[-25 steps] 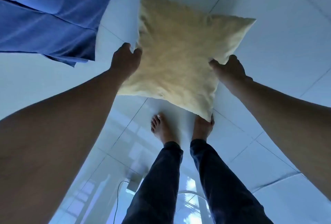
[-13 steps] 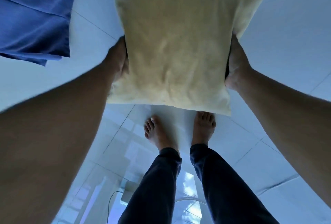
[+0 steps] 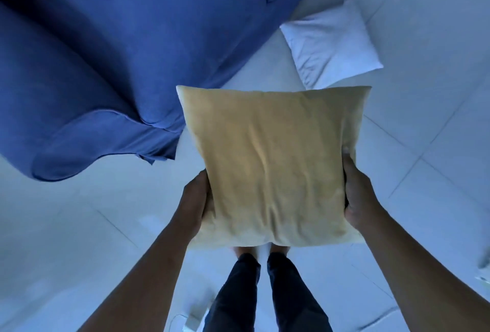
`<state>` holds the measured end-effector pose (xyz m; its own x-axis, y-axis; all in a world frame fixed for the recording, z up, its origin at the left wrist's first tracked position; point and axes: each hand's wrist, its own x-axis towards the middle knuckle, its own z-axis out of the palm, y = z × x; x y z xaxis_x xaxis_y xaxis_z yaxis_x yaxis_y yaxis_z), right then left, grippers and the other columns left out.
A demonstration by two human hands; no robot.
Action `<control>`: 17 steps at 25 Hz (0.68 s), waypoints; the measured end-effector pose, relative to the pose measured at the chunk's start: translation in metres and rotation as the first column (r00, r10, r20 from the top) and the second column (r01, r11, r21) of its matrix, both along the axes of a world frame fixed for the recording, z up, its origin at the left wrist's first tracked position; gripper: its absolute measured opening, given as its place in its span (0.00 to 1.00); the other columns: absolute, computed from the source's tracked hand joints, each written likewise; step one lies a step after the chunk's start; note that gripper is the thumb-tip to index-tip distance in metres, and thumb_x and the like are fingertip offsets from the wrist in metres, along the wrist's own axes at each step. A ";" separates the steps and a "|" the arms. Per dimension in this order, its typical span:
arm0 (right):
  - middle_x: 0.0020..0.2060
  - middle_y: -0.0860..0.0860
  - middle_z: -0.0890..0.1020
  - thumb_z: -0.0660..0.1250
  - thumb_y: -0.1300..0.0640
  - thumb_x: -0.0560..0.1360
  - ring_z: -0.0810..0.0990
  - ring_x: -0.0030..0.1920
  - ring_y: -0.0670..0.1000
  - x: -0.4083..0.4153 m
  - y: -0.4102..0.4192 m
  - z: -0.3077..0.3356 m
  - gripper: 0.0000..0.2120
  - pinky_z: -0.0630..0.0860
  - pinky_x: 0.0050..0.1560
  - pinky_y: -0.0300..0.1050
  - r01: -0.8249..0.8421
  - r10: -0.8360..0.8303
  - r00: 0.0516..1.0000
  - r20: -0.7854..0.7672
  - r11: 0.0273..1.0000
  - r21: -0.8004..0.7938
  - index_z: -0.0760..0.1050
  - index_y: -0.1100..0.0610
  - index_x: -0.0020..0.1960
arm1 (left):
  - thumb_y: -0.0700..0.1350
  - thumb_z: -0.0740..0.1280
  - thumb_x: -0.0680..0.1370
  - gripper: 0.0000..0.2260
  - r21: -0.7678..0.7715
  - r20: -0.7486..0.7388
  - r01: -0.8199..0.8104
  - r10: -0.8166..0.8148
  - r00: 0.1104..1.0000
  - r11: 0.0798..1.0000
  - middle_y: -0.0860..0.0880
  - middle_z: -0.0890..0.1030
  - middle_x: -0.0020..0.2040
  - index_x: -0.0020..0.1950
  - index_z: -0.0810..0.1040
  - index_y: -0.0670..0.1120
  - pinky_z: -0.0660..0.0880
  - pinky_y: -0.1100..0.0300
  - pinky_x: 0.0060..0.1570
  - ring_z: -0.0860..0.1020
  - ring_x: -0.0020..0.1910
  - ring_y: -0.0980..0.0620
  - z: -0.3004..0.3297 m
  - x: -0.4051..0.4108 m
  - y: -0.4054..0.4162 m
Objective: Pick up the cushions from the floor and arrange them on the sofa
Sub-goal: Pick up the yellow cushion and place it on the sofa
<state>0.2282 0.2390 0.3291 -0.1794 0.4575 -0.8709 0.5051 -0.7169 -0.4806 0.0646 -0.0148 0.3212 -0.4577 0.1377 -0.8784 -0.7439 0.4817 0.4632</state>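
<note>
Progress, head view: you've got the yellow cushion (image 3: pixel 270 162) off the floor (image 3: pixel 66 225), held flat in front of you. Your left hand (image 3: pixel 195 203) grips its left edge, your right hand (image 3: pixel 356 195) clamps the right edge. It hangs just beside the blue sofa (image 3: pixel 119 53), not on it. The sofa seat in view carries no cushions yet. The white cushion (image 3: pixel 331 42) is still on the floor near the sofa front. Left, as I judge it: place this one, then fetch the white. Sofa back is cut off, feet mostly hidden under the cushion. Object at right edge unclear.
</note>
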 end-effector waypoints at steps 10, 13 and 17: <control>0.55 0.46 0.90 0.59 0.31 0.80 0.88 0.56 0.49 0.002 0.031 0.260 0.25 0.82 0.56 0.52 0.167 -0.108 0.822 -0.559 0.984 0.055 0.89 0.43 0.51 | 0.40 0.53 0.85 0.18 0.355 -0.348 0.030 0.102 0.932 0.935 0.47 0.87 0.42 0.54 0.84 0.40 0.81 0.57 0.43 0.81 0.47 0.42 0.283 -0.013 -0.007; 0.55 0.42 0.89 0.55 0.35 0.84 0.84 0.62 0.46 -0.023 0.029 0.302 0.24 0.79 0.62 0.51 0.127 -0.045 0.782 -0.622 0.988 0.087 0.87 0.43 0.54 | 0.43 0.52 0.87 0.18 0.339 -0.451 -0.019 0.181 0.874 0.940 0.48 0.77 0.28 0.57 0.81 0.40 0.78 0.33 0.39 0.70 0.34 0.33 0.324 -0.021 0.007; 0.50 0.41 0.90 0.54 0.35 0.85 0.85 0.57 0.44 -0.075 0.031 0.324 0.22 0.78 0.58 0.49 0.068 0.047 0.751 -0.658 0.987 0.148 0.84 0.43 0.55 | 0.45 0.57 0.85 0.18 0.462 -0.399 -0.118 0.324 0.858 0.879 0.47 0.90 0.54 0.58 0.87 0.45 0.78 0.46 0.64 0.83 0.62 0.41 0.327 -0.052 0.007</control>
<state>0.1530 0.2704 0.6532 -0.6754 0.5789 -0.4568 0.0150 -0.6085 -0.7934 0.0128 -0.0082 0.6478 -0.8482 0.2791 -0.4501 -0.4633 0.0205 0.8860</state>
